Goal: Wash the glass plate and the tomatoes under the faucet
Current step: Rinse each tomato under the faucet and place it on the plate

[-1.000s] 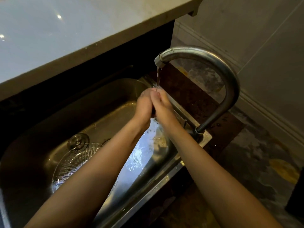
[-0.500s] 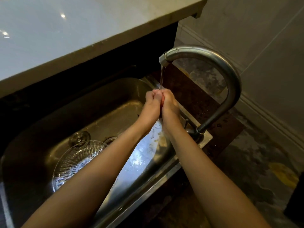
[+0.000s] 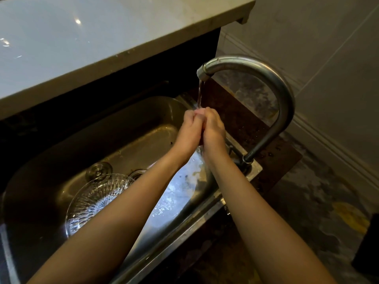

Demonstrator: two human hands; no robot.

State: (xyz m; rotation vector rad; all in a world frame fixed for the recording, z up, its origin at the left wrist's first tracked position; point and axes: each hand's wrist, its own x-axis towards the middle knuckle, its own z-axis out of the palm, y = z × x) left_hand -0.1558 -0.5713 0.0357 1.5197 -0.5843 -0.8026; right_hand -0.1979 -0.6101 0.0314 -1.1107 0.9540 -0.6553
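Glass plate (image 3: 96,194) lies inside the sink (image 3: 123,128).

Both arms of the person were bare as far as the picture showed them. The left forearm (image 3: 123,212) reached in from the edge at 7 o'clock and the right forearm (image 3: 256,212) from the edge at 5 o'clock. Each was long and smooth and became narrower toward the wrist. The left hand (image 3: 187,130) and the right hand (image 3: 213,130), near the middle, were bare too, with rounded knuckles. The fingernails were too small to make out.
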